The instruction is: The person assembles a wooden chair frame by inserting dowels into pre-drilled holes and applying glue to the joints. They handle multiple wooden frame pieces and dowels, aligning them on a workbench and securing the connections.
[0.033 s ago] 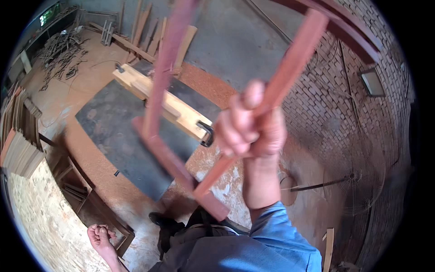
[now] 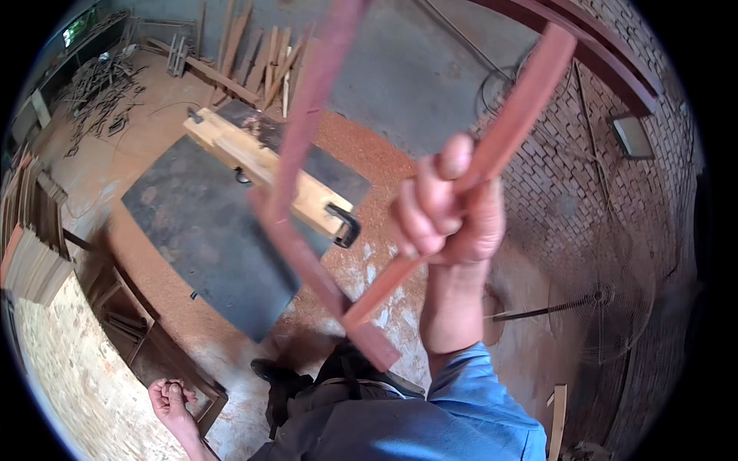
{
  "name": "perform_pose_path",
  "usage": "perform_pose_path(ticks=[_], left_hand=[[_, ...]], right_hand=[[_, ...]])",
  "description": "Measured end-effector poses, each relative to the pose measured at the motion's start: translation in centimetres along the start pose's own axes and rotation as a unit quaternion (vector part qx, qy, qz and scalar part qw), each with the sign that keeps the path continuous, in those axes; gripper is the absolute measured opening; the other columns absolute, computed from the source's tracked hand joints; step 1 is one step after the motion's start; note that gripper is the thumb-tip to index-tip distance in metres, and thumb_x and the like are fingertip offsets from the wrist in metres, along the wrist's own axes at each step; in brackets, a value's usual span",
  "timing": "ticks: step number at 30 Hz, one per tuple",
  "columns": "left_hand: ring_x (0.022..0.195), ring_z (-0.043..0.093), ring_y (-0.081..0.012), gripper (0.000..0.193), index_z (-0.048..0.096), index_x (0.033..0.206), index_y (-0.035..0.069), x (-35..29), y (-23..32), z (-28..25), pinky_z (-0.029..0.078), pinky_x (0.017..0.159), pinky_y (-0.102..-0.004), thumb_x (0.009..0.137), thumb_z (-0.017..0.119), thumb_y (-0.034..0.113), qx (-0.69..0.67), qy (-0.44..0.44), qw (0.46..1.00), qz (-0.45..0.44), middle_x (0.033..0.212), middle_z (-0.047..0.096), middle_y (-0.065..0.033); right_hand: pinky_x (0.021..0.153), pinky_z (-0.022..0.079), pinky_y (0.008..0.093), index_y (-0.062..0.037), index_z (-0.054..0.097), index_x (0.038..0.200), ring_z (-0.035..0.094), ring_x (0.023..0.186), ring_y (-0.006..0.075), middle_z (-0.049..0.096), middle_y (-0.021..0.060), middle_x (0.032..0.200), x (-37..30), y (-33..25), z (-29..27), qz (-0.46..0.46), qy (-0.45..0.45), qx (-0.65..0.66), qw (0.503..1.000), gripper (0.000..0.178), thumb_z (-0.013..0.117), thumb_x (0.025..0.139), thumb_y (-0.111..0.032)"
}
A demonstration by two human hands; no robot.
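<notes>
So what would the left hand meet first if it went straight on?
Likely the brown wooden frame just ahead of the left hand in the picture, though depth is unclear; it may pass above.

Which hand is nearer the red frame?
Right: the right hand grips a bar of the red frame; the left hand is away from it, low at the left.

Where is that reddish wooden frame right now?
In the head view, the reddish wooden frame is in the right hand's grip, right of centre, with its left bar crossing in front of the pale board.
</notes>
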State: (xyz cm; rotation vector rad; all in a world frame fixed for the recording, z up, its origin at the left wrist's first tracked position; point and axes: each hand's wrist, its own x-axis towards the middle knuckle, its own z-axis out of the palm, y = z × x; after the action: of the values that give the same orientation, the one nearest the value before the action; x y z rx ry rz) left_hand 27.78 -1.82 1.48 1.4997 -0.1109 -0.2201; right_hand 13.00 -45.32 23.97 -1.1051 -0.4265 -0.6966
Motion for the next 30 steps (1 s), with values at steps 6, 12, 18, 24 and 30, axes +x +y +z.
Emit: perform_pose_path(ticks=[6, 12, 18, 24, 30], left_hand=[[0.054, 0.053, -0.0107, 0.015, 0.056, 0.109, 0.004, -3.2, 0.3, 14.4, 0.044, 0.049, -0.0221, 0.097, 0.058, 0.014, -0.025, -0.058, 0.998, -0.032, 0.076, 0.059, -0.0067], [0.048, 0.052, -0.0124, 0.011, 0.056, 0.106, 0.004, -3.5, 0.7, 33.5, 0.042, 0.042, -0.0231, 0.099, 0.053, 0.012, -0.04, -0.144, 0.988, -0.046, 0.071, 0.058, -0.0076], [0.05, 0.054, -0.0119, 0.014, 0.057, 0.107, 0.005, -0.4, 0.8, 47.2, 0.044, 0.043, -0.0228, 0.1, 0.055, 0.016, -0.04, -0.163, 0.983, -0.074, 0.074, 0.059, -0.0075], [0.052, 0.057, -0.01, 0.016, 0.058, 0.108, 0.006, 4.7, -2.7, 56.3, 0.045, 0.043, -0.0207, 0.099, 0.058, 0.019, -0.075, -0.118, 0.987, -0.075, 0.079, 0.063, -0.0073], [0.052, 0.06, -0.0135, 0.012, 0.059, 0.108, 0.007, 11.3, -4.2, 70.5, 0.047, 0.042, -0.0239, 0.1, 0.052, 0.012, -0.132, -0.133, 0.971, -0.147, 0.084, 0.064, -0.0096]], right_hand=[[0.039, 0.043, 0.029, -0.0077, 0.055, 0.103, 0.048, 0.046, 0.0141, 0.046, 0.0007, 0.061, -9.4, -11.3, -12.5, 0.023, 0.264, -0.191, 0.945, 0.028, 0.065, 0.094, -0.031], [0.045, 0.047, 0.0284, -0.0014, 0.053, 0.087, 0.056, 0.049, 0.0147, 0.055, 0.0057, 0.062, -18.1, -15.3, -26.7, 0.159, 0.467, -0.25, 0.833, 0.012, 0.062, 0.091, -0.007], [0.045, 0.044, 0.0242, -0.0015, 0.055, 0.091, 0.055, 0.048, 0.0098, 0.059, 0.0024, 0.063, -21.8, -15.9, -38.1, 0.302, 0.488, -0.311, 0.758, 0.013, 0.066, 0.089, -0.008], [0.048, 0.044, 0.0237, -0.0021, 0.063, 0.109, 0.054, 0.053, 0.0064, 0.061, -0.0012, 0.068, -17.9, -14.1, -48.3, 0.454, 0.387, -0.369, 0.712, 0.033, 0.075, 0.085, -0.02], [0.062, 0.048, 0.0237, -0.0031, 0.063, 0.118, 0.056, 0.068, 0.0047, 0.065, -0.0014, 0.078, -10.2, -11.7, -58.5, 0.535, 0.243, -0.358, 0.725, 0.036, 0.073, 0.087, -0.018]])
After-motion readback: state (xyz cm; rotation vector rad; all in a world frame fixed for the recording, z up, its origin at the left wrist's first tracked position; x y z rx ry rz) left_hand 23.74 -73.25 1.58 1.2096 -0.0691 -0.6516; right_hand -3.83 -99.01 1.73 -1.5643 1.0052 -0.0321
